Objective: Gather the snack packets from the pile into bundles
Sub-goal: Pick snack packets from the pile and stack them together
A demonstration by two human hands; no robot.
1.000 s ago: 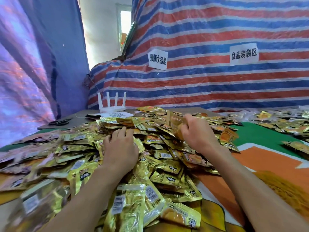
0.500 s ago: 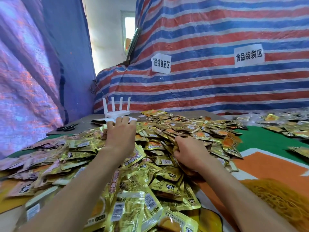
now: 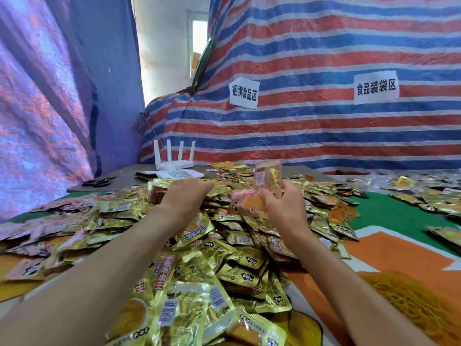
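A big pile of gold foil snack packets (image 3: 199, 265) covers the table in front of me. My right hand (image 3: 284, 211) is raised above the pile's middle. It grips a small bunch of orange and gold packets (image 3: 264, 193), with one standing upright above the fingers. My left hand (image 3: 185, 194) lies palm down on the pile's far part, just left of the right hand, fingers bent onto the packets. Blur hides whether it holds one.
A white router (image 3: 174, 161), a QR card (image 3: 180, 174) and black scissors (image 3: 98, 182) lie behind the pile. A heap of yellow rubber bands (image 3: 414, 310) is at the near right. More packets (image 3: 424, 196) lie at the far right on the green and orange mat (image 3: 389, 248). Striped tarpaulin walls close in.
My right hand has lifted out of the pile with a bunch of packets. My left hand has drawn back from the pile's far edge towards the middle.
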